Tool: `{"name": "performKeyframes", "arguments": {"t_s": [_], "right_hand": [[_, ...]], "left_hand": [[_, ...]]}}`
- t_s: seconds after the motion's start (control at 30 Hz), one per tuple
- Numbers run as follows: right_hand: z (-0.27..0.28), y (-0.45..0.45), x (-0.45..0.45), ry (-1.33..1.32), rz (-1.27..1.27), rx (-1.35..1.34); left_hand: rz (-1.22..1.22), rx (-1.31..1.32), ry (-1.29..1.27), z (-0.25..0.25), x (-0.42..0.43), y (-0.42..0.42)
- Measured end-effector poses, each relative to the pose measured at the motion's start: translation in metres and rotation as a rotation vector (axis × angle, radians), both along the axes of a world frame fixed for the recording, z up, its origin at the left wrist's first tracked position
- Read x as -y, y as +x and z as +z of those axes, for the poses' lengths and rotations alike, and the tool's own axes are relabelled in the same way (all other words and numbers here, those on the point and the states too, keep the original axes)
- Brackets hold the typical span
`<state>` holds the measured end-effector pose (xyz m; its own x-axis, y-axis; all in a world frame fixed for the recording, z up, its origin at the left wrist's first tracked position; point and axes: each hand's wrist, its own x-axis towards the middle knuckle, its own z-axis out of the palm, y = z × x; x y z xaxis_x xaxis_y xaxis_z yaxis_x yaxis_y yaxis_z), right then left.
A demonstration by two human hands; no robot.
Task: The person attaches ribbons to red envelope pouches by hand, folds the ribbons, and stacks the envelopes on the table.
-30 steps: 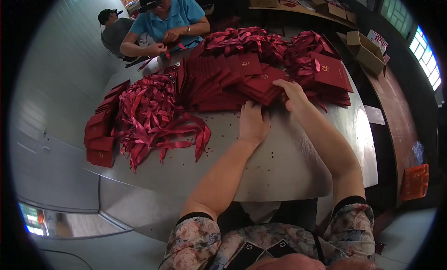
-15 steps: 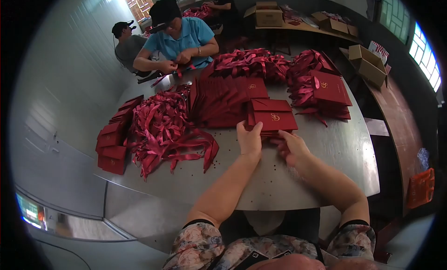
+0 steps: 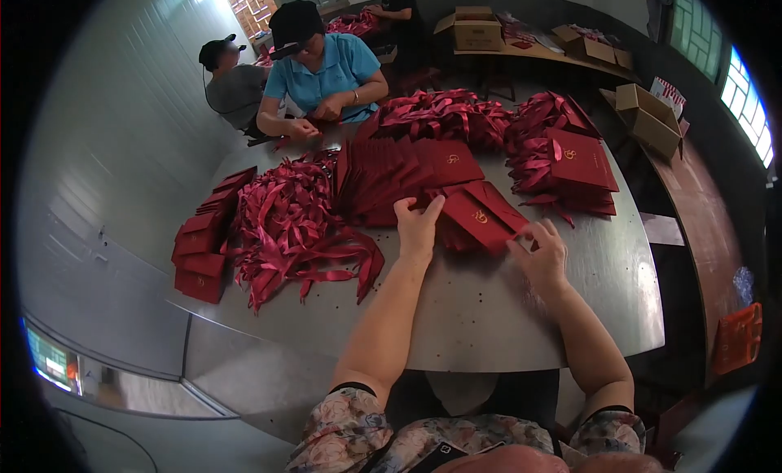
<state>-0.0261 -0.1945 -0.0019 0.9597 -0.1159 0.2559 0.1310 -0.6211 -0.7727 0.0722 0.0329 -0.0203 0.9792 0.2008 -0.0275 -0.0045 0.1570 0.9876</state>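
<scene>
A slanted stack of gold-stamped red gift bags [image 3: 481, 218] lies between both hands' fingers. The left hand [image 3: 418, 231] spreads thumb and forefinger at its left edge; the right hand [image 3: 543, 255] curls its fingers at the near right corner, whether pinching I cannot tell.

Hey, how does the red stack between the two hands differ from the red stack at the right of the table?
The near stack lies between the left hand and the right hand; the right stack sits apart from both. The near stack's top shows no ribbon, while the right stack has shiny ribbons bunched along its left side. Both are dark red with a gold logo on top.
</scene>
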Motion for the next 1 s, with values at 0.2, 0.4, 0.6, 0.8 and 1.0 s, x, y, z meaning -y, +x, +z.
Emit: {"name": "performKeyframes", "arguments": {"t_s": [0.2,0.4,0.6,0.8,1.0], "right_hand": [[-0.021,0.017,0.002,-0.333,-0.009,0.295],[-0.012,0.011,0.006,-0.375,0.092,0.12],[0.0,0.001,0.006,-0.343,0.052,0.015],[-0.003,-0.001,0.012,-0.37,0.056,0.001],[0.004,-0.004,0.014,-0.319,0.068,-0.001]], "left_hand": [[-0.091,0.096,-0.126,0.0,0.02,-0.018],[0.072,0.359,0.787,-0.024,0.014,-0.007],[0.021,0.299,0.974,0.006,0.016,-0.031],[-0.366,0.257,1.055,0.015,-0.003,-0.033],[-0.425,0.301,1.137,0.018,-0.004,-0.031]]}}
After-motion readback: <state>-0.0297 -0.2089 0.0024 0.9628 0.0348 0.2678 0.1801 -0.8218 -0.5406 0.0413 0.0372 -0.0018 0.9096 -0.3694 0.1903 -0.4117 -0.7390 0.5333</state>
